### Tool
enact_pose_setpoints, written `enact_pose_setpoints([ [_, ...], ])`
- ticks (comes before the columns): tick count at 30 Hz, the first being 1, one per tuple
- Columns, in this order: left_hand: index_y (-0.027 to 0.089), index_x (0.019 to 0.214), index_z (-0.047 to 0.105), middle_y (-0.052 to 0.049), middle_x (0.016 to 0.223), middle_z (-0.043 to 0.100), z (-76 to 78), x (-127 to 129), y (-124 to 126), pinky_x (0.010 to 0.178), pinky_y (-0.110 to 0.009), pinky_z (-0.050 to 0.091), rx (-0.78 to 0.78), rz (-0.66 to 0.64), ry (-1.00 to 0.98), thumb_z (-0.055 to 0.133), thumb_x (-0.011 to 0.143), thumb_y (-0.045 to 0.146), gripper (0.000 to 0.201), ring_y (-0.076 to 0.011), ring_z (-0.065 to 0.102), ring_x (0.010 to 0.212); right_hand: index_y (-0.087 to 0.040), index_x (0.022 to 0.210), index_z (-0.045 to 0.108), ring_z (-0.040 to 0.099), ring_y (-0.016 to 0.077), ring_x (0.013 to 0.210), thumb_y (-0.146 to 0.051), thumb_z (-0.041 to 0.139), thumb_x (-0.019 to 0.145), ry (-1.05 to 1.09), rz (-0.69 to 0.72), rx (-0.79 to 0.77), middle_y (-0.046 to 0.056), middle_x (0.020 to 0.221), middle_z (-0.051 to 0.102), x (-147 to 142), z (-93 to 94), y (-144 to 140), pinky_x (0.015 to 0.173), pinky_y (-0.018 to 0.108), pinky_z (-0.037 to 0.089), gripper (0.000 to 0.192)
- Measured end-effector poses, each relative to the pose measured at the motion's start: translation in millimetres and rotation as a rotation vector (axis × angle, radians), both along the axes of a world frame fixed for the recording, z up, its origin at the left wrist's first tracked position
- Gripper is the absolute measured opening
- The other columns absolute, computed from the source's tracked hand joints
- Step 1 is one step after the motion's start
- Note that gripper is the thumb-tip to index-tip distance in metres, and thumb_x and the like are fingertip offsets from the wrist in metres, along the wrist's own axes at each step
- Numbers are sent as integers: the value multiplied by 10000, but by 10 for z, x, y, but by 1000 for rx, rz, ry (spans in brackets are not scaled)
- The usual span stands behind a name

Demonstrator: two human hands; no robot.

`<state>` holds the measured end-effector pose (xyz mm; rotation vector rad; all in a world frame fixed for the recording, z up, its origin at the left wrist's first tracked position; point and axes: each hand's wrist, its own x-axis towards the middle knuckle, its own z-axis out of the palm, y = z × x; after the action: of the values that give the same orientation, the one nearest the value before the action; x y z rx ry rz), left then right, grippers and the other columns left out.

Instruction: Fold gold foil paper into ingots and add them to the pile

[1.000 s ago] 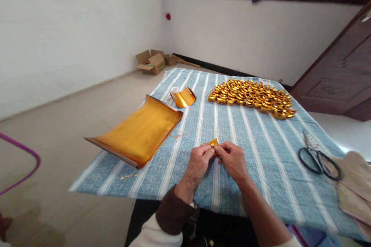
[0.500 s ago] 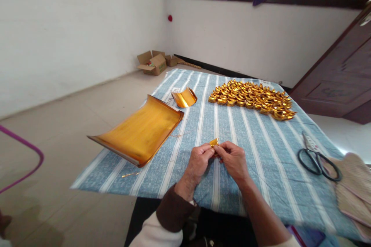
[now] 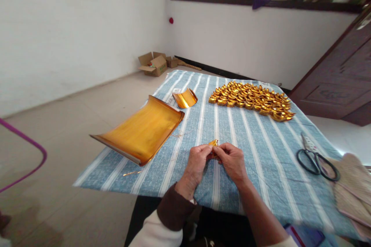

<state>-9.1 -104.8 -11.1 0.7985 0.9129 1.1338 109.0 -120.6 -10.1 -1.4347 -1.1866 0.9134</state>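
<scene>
My left hand [image 3: 198, 160] and my right hand [image 3: 232, 161] meet over the near middle of the blue striped tablecloth [image 3: 255, 142]. Both pinch a small folded piece of gold foil paper [image 3: 213, 143], which pokes up between the fingertips. A stack of large gold foil sheets [image 3: 142, 131] with curled edges lies to the left, partly over the table's edge. A smaller curled gold sheet [image 3: 184, 98] sits beyond it. A big pile of folded gold ingots [image 3: 252, 100] lies at the far side of the cloth.
Black-handled scissors [image 3: 315, 158] lie at the right on the cloth, beside beige woven pieces [image 3: 355, 189]. Open cardboard boxes [image 3: 153, 63] stand on the floor by the far wall. A purple curved bar [image 3: 26, 150] shows at the left. A dark wooden door [image 3: 342, 77] is at the right.
Both hands stay together on the gold piece, their fingers shifting slightly. The view has drifted a little, so everything sits slightly lower in the frame.
</scene>
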Motion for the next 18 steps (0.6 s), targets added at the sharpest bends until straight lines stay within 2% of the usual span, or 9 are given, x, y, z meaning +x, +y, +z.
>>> enact_pose_setpoints([
  [4, 100, 721, 728, -77, 738, 710, 38, -12, 8, 715, -313, 530, -104, 66, -108, 741, 681, 298, 203, -179, 644, 732, -185, 617, 639, 497, 114, 482, -510, 678, 738, -4, 1, 0, -24, 542, 593, 3, -12, 4, 489, 244, 415, 348],
  [8, 96, 682, 707, -81, 752, 717, 60, -36, 24, 733, -327, 545, -160, 60, -172, 764, 657, 267, 182, -173, 654, 723, -186, 626, 645, 495, 113, 473, -515, 677, 740, -20, 3, -14, -19, 549, 601, 3, -24, 6, 474, 241, 407, 350],
  [12, 87, 716, 722, -91, 780, 726, 57, -33, 21, 773, -332, 545, -140, 37, -149, 780, 659, 274, 205, -183, 663, 762, -185, 620, 640, 507, 122, 491, -508, 673, 742, -12, -2, -40, -15, 553, 597, 0, -27, 4, 474, 241, 419, 347],
  [18, 85, 798, 758, -86, 766, 732, 75, -4, -4, 767, -317, 545, -97, 73, -76, 751, 675, 251, 207, -191, 670, 771, -177, 646, 647, 508, 126, 492, -519, 659, 750, -9, 12, -85, -4, 583, 611, 1, -35, 1, 476, 249, 435, 358],
])
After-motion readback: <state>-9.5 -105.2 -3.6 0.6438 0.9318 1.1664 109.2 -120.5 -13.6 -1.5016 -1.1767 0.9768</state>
